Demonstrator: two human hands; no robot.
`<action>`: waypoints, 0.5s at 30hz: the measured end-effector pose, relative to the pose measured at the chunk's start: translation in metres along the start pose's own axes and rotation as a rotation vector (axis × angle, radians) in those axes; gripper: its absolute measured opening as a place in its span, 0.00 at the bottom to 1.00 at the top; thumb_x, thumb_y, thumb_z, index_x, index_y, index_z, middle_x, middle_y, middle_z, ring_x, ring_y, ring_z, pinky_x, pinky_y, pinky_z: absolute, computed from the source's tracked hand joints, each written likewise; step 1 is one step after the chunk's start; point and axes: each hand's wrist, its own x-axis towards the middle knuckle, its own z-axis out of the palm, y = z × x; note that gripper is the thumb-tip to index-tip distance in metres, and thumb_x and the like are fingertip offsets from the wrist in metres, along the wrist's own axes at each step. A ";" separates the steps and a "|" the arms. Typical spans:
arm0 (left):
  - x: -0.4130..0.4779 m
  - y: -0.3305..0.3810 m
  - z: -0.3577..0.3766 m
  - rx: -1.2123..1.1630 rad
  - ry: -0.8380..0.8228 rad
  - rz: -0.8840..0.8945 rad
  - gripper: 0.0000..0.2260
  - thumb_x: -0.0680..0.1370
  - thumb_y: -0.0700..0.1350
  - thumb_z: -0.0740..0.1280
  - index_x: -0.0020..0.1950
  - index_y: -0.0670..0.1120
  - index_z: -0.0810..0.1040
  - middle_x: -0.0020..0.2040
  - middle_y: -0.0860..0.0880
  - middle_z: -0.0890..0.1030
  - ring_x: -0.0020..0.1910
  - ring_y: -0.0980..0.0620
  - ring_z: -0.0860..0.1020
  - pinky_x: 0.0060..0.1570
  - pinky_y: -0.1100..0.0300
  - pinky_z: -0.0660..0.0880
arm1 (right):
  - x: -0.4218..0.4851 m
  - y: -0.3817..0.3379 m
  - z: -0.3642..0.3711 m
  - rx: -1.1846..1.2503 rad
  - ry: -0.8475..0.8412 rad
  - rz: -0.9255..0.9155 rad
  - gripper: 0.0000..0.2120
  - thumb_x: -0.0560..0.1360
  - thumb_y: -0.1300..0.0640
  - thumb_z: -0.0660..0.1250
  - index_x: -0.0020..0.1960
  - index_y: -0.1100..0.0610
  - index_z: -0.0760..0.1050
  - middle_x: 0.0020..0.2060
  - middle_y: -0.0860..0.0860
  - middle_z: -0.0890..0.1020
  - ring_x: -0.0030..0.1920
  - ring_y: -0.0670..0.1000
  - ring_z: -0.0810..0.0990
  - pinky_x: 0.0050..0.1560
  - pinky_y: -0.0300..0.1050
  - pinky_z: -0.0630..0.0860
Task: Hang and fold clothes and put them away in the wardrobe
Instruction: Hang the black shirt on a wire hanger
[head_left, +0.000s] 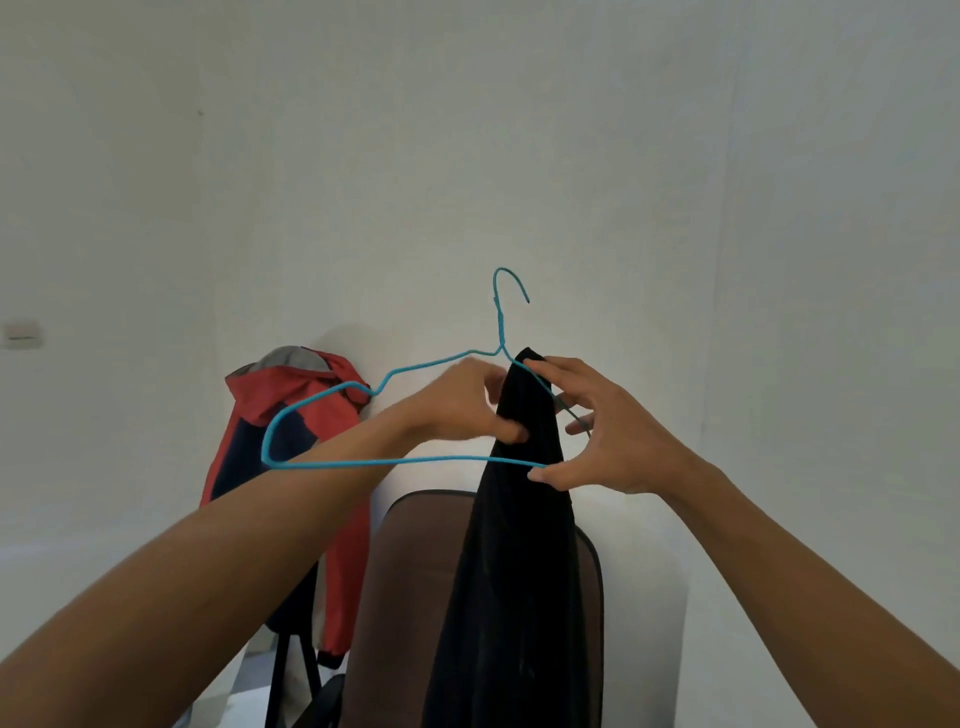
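Head view: black garment (519, 545) hung bunched on blue wire hanger (500, 325), mid-air above chair (405, 597). Left hand (467, 405) pinched garment; right hand (613, 431) gripped hanger's end. Hanging unfinished, wardrobe unseen.

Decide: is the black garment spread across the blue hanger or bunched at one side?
Bunched: the black garment hangs as a narrow column; most of the blue hanger is bare.
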 end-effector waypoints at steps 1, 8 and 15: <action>-0.003 -0.004 0.005 0.065 -0.083 -0.028 0.13 0.63 0.48 0.78 0.44 0.47 0.81 0.39 0.53 0.82 0.34 0.62 0.77 0.38 0.60 0.75 | 0.002 0.001 -0.003 0.012 0.010 0.005 0.50 0.59 0.55 0.84 0.75 0.41 0.64 0.68 0.33 0.66 0.59 0.43 0.77 0.55 0.46 0.80; -0.024 -0.045 0.001 0.134 -0.285 -0.261 0.10 0.69 0.37 0.71 0.50 0.42 0.83 0.45 0.46 0.86 0.44 0.47 0.85 0.42 0.57 0.82 | 0.010 0.014 -0.034 0.078 0.104 0.066 0.48 0.60 0.57 0.84 0.73 0.38 0.65 0.68 0.33 0.67 0.58 0.42 0.77 0.55 0.50 0.81; -0.032 -0.048 -0.038 0.083 -0.284 -0.359 0.09 0.73 0.31 0.66 0.47 0.42 0.83 0.38 0.48 0.85 0.41 0.49 0.85 0.45 0.55 0.83 | 0.008 0.037 -0.051 -0.004 0.136 0.120 0.49 0.60 0.54 0.84 0.74 0.38 0.64 0.67 0.31 0.67 0.58 0.40 0.77 0.52 0.44 0.79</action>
